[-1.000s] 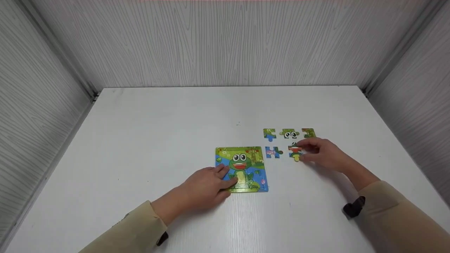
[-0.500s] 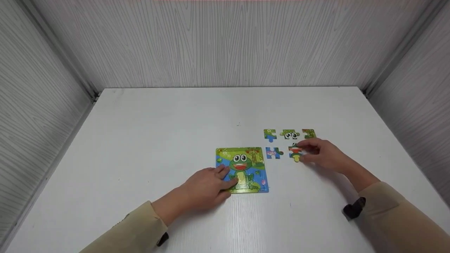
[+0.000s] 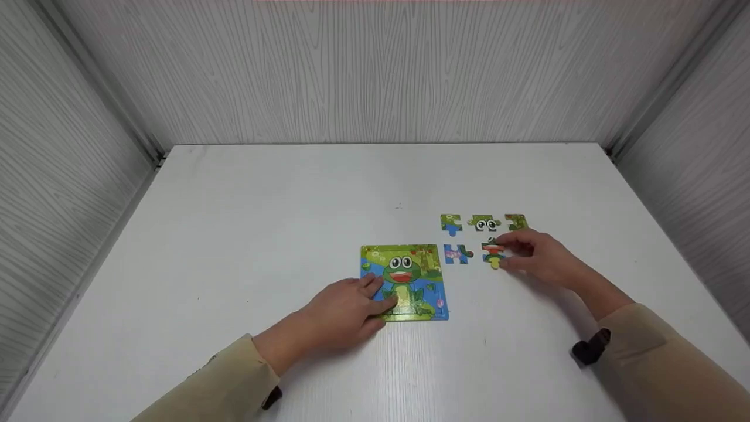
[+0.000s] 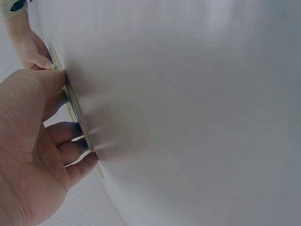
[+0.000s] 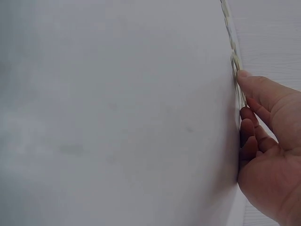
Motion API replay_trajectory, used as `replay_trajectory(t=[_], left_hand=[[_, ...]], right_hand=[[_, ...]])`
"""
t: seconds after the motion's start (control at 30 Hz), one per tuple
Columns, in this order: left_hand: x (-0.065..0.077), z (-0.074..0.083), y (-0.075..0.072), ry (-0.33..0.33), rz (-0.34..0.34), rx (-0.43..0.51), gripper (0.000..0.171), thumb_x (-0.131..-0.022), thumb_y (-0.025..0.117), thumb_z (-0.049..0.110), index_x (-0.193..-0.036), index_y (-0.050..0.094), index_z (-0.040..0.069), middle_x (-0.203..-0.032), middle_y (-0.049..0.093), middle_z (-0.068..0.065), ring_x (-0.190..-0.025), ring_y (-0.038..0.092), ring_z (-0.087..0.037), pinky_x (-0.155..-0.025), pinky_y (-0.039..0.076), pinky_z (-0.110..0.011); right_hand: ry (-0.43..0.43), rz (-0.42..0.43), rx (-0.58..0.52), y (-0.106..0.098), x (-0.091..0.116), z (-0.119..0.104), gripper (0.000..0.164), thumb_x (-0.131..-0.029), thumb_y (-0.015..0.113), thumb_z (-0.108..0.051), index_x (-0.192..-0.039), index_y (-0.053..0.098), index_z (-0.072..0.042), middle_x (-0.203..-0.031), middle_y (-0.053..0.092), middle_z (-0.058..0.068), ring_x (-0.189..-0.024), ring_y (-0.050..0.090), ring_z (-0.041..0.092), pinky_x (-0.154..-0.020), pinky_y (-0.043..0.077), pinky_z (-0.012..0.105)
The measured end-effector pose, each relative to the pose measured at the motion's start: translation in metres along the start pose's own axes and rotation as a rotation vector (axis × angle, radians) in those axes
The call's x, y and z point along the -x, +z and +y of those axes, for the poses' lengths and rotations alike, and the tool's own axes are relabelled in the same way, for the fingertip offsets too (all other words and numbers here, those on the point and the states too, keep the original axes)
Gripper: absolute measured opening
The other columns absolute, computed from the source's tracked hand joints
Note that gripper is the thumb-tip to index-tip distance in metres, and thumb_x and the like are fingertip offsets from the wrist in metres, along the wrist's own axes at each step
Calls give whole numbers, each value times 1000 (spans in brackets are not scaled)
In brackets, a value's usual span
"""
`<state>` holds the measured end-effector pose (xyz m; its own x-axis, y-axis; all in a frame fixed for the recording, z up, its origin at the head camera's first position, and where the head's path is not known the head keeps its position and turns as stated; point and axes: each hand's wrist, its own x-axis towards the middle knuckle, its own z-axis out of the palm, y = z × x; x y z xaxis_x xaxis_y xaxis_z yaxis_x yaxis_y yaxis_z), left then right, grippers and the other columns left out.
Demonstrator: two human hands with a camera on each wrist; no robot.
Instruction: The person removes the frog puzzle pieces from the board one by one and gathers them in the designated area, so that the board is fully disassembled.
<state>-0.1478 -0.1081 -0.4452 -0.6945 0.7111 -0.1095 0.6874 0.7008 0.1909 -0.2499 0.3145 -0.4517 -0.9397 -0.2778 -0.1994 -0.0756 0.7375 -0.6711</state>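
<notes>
A square frog puzzle board (image 3: 416,258) lies flat on the white table in the head view. My left hand (image 3: 343,313) rests on its lower left part, fingers extended over the frog picture and the thumb near the bottom edge. To the right of the board, my right hand (image 3: 542,258) pinches a puzzle piece with the frog's mouth (image 3: 492,252) between thumb and forefinger, at table level. The right wrist view shows the right hand's thumb (image 5: 249,80) at the thin edge of a piece, its other fingers curled in below.
Other loose pieces lie close by: a pink-and-blue piece (image 3: 455,254), a green-and-blue corner piece (image 3: 451,224), a piece with the frog's eyes (image 3: 484,224) and another corner piece (image 3: 517,221), partly near the right fingers. Grey wood-grain walls (image 3: 375,76) border the table.
</notes>
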Motion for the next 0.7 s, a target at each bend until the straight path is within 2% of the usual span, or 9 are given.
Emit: replay_trajectory(t=[0.53, 0.7], left_hand=[[-1, 0, -1, -1, -7, 5, 47, -112, 51, 38, -156, 58, 22, -162, 45, -21, -153, 39, -34, -120, 39, -49], [0, 0, -1, -4, -3, -4, 47, -112, 49, 38, -155, 58, 22, -161, 46, -21, -153, 40, -34, -121, 38, -48]], right_hand=[[9, -4, 0, 0, 1, -2, 51, -96, 81, -34, -143, 66, -21, -145, 55, 12, -124, 48, 33, -108, 41, 50], [6, -1, -3, 1, 1, -3, 50, -96, 81, -32, -143, 66, -20, -141, 56, 11, -120, 48, 32, -101, 42, 46]])
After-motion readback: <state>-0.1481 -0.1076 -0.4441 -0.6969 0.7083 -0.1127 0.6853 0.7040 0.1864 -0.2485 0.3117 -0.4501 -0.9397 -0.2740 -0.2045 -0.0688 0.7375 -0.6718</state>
